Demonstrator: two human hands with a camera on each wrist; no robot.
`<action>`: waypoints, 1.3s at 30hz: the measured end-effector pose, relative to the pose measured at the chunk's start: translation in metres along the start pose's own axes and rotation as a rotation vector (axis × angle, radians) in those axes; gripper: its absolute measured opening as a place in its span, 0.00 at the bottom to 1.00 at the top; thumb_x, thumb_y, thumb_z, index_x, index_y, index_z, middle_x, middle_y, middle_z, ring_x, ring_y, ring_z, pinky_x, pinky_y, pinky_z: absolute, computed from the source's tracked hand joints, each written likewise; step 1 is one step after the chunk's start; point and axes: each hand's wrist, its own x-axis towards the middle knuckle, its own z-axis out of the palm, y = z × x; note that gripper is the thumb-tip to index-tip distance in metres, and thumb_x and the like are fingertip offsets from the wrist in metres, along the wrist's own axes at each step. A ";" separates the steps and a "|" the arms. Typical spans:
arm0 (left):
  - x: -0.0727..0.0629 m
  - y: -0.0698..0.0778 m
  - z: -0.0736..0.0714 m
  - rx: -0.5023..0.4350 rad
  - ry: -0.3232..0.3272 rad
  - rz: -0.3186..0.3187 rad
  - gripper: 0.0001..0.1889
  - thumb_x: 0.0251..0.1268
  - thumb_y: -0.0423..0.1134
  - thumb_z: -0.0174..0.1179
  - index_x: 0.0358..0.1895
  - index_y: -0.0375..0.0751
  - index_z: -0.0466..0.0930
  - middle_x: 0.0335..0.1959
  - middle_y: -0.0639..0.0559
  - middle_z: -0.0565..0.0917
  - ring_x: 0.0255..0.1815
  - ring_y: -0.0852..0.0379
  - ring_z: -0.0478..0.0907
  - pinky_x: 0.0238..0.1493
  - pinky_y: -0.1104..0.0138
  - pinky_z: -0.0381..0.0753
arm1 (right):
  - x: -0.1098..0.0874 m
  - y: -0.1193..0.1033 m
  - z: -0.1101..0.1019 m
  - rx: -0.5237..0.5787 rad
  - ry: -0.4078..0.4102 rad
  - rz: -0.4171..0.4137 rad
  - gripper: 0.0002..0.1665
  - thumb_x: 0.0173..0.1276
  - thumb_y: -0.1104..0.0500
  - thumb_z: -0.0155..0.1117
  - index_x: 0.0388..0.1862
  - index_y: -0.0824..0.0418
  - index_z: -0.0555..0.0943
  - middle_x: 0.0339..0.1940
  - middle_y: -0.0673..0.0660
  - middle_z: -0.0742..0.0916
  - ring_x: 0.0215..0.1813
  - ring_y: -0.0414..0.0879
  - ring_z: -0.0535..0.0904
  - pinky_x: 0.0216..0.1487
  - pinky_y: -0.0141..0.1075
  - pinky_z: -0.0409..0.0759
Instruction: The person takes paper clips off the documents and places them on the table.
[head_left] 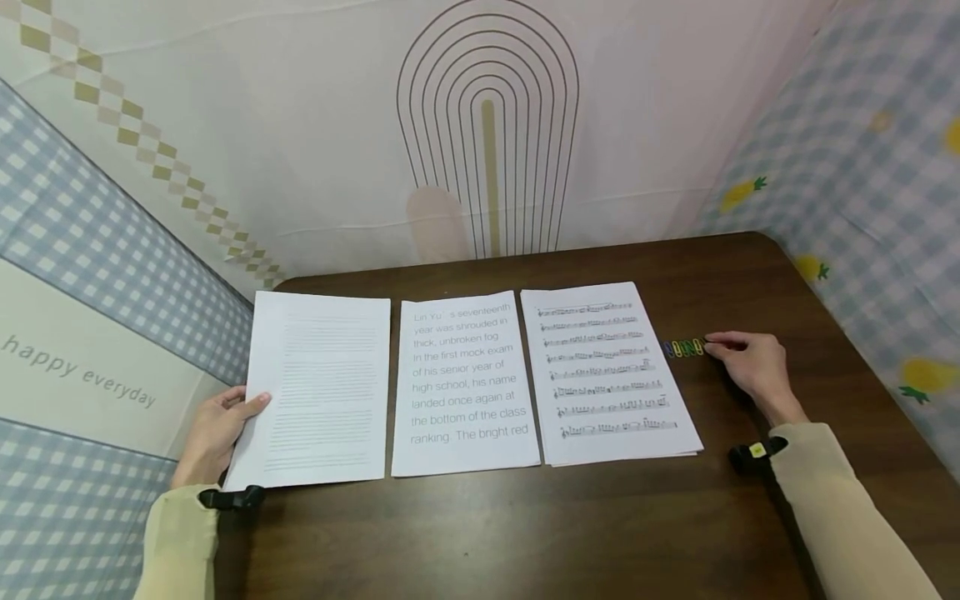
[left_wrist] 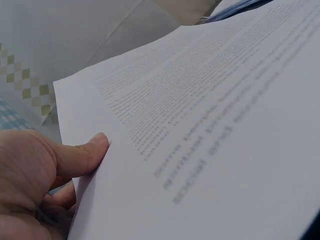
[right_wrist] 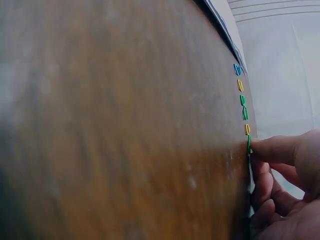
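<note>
On the left, my left hand (head_left: pixel 216 429) grips the left edge of a printed paper stack (head_left: pixel 322 387), thumb on top and fingers beneath. The left wrist view shows that edge lifted and bent by the thumb (left_wrist: pixel 87 155). At the right, my right hand (head_left: pixel 756 367) pinches a green paper clip (right_wrist: pixel 249 144) with its fingertips, at the near end of a short row. Beside it lie a yellow paper clip (right_wrist: pixel 247 129), green ones, another yellow one and a blue paper clip (right_wrist: pixel 237 69).
In the middle lies a large-print sheet (head_left: pixel 465 387). Sheet music (head_left: pixel 607 379) lies to its right, its pages slightly fanned, close to the clips. All rest on a dark wooden table (head_left: pixel 465 533) with cloth-covered walls (head_left: pixel 330 125) behind and at both sides.
</note>
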 end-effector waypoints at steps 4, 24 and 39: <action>0.002 -0.002 0.000 0.027 -0.005 -0.008 0.35 0.83 0.44 0.63 0.79 0.23 0.64 0.30 0.74 0.81 0.32 0.72 0.81 0.36 0.72 0.84 | -0.002 0.003 0.001 0.015 0.017 -0.006 0.23 0.86 0.52 0.61 0.65 0.67 0.86 0.67 0.75 0.86 0.73 0.70 0.78 0.70 0.64 0.76; -0.003 0.003 0.009 0.456 0.165 0.191 0.29 0.81 0.42 0.63 0.69 0.17 0.75 0.59 0.18 0.85 0.48 0.30 0.88 0.32 0.69 0.78 | -0.003 0.003 -0.001 0.027 0.024 -0.009 0.26 0.84 0.46 0.64 0.64 0.64 0.88 0.67 0.71 0.88 0.53 0.42 0.78 0.47 0.28 0.72; -0.006 0.001 0.020 0.695 0.282 0.237 0.32 0.73 0.51 0.70 0.64 0.23 0.82 0.48 0.28 0.91 0.43 0.30 0.88 0.27 0.55 0.79 | -0.027 -0.040 -0.005 0.003 0.136 -0.216 0.20 0.85 0.49 0.62 0.59 0.63 0.89 0.51 0.64 0.90 0.40 0.37 0.74 0.37 0.23 0.70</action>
